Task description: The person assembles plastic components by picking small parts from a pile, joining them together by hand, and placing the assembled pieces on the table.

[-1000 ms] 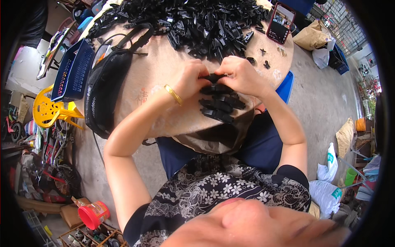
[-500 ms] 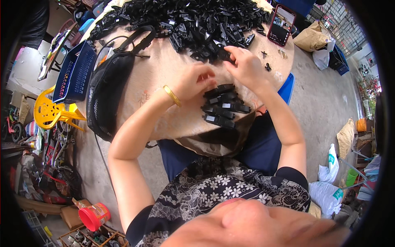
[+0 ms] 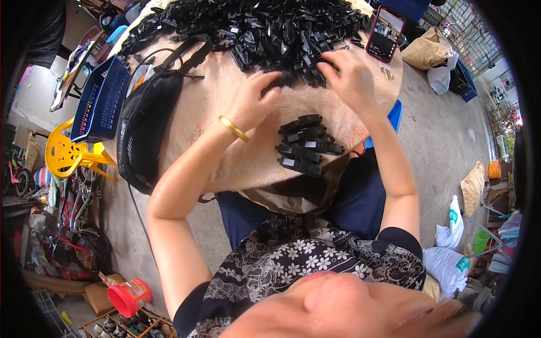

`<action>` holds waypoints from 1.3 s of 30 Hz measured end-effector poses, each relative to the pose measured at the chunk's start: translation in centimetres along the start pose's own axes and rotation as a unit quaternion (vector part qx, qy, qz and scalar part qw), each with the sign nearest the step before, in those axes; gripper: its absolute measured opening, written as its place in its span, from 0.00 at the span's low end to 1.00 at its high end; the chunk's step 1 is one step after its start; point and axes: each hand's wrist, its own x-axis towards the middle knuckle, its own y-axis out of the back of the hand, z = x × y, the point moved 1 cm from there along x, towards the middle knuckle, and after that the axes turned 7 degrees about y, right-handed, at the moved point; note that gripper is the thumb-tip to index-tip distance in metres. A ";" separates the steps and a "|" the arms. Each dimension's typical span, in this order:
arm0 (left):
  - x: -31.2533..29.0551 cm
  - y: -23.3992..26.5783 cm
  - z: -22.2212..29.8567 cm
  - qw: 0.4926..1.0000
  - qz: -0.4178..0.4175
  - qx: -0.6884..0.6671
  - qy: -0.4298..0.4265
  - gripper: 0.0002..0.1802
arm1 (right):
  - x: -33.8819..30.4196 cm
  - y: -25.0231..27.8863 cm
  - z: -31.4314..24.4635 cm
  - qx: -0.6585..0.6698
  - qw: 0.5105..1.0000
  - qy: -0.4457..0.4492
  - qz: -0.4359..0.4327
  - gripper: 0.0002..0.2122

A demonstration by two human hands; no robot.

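Note:
A large heap of small black plastic parts (image 3: pixel 270 34) covers the far side of the round table (image 3: pixel 197 112). At its near edge is my left hand (image 3: pixel 255 101), thumb and forefinger apart, the other fingers bent and partly hidden. My right hand (image 3: pixel 352 79) reaches to the heap's near right edge, its thumb and fingers spread around a gap beside some loose black parts. No part shows clearly gripped in either hand. Closer to me, between my forearms, several black clip-like pieces (image 3: pixel 304 147) with pale patches lie in a short stack near the table's front edge.
A phone (image 3: pixel 386 35) stands upright at the table's far right. A black mesh bag (image 3: pixel 149 124) lies along the left edge, near a blue basket (image 3: pixel 101 101) and a yellow chair (image 3: pixel 65 149). Brown cloth (image 3: pixel 293 197) hangs over my lap at the front edge.
Both hands have moved away from the small stack toward the heap. My left hand has opened its thumb from its forefinger, and my right hand has shifted slightly right and farther out.

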 end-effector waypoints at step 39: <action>-1.0 -0.8 0.8 0.984 -0.032 0.129 -0.119 0.09 | -0.5 0.7 4.1 0.160 0.983 -0.086 -0.008 0.18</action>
